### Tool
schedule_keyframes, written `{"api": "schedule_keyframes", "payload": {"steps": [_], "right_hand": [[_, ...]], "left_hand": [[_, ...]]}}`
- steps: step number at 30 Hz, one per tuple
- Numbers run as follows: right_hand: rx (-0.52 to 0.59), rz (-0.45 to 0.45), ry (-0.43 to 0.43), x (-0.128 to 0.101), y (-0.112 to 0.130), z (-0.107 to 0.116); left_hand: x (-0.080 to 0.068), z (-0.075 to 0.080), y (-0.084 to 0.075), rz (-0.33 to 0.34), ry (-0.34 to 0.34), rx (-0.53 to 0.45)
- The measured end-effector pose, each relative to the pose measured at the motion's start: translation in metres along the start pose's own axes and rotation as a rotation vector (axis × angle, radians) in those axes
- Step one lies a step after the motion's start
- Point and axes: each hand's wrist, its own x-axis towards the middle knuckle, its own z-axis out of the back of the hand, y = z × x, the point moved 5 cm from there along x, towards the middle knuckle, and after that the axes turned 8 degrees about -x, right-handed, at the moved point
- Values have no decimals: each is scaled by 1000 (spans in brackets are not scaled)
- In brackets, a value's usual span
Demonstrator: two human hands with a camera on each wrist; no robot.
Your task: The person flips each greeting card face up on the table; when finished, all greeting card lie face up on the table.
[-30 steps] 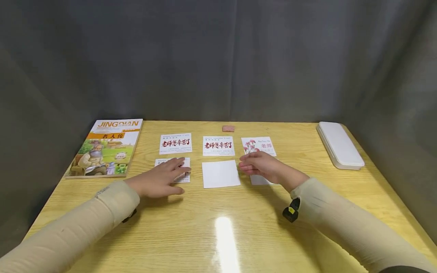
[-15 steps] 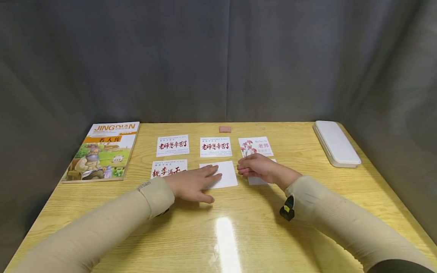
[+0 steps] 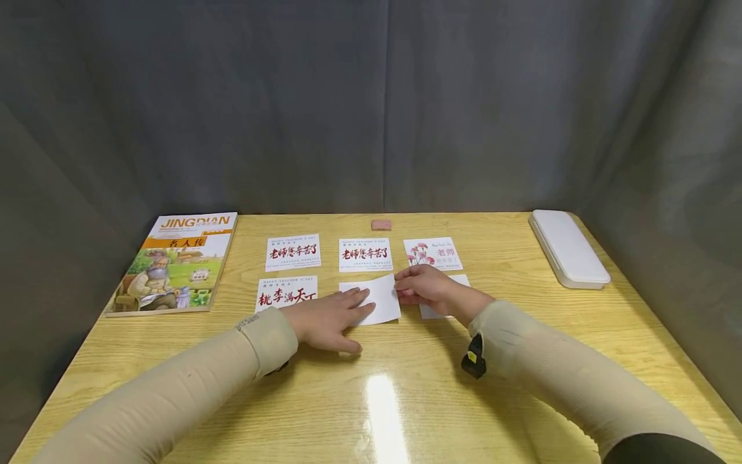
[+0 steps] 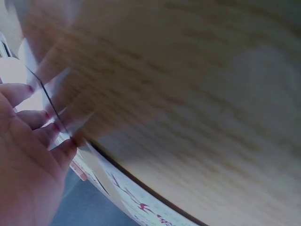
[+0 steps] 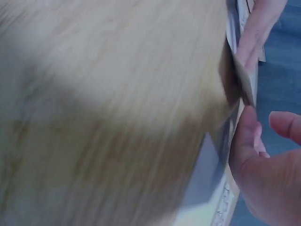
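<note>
Near the table's middle, a blank white card [image 3: 384,308] lies under the fingertips of my left hand [image 3: 329,320]. The fingers of that hand are spread and rest on the card's left part, seen also by the left wrist camera as a hand [image 4: 28,155] along the card's edge. At the card's right edge, which is lifted, is my right hand [image 3: 428,290]. In the right wrist view the fingertips of the right hand [image 5: 263,165] touch the tilted card, while the thumb stands apart from it. Beneath the right hand lies another white card [image 3: 430,312], partly covered.
Printed cards lie around: two red-lettered ones [image 3: 292,253] [image 3: 365,255] and a floral card [image 3: 445,254] behind, another lettered card [image 3: 286,293] at left. A pink eraser-like block [image 3: 380,225], a magazine [image 3: 174,264] and a white case [image 3: 570,249] stand on the wooden table [image 3: 324,412].
My left hand has moved right from the lettered card onto the blank card. My right hand has shifted slightly left to its right edge, which has risen.
</note>
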Motion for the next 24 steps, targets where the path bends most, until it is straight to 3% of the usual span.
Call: {"api": "schedule_keyframes", "payload": {"steps": [5,8,11,14,17,19,21,24], "right_hand": [[-19,-20,10,1,-6,-8],[-4,-13,27,-1,-7,-9],[21,19,45,-4,-5,-6],[47,66,54,-4,0,0],[71,105,40,-3,5,7],[89,125,36,-2,9,10],[100,141,34,-1,12,12],[112,152,35,-1,16,13]], "left_hand": [[-1,-3,3,-11,-22,-16],[-2,0,6,-49,-77,-18],[-3,8,14,-86,-191,-36],[-6,19,25,-80,-360,-76],[-9,30,38,-22,-522,-199],[-11,36,45,39,-593,-330],[-12,41,49,101,-623,-455],[-11,44,51,184,-613,-590]]}}
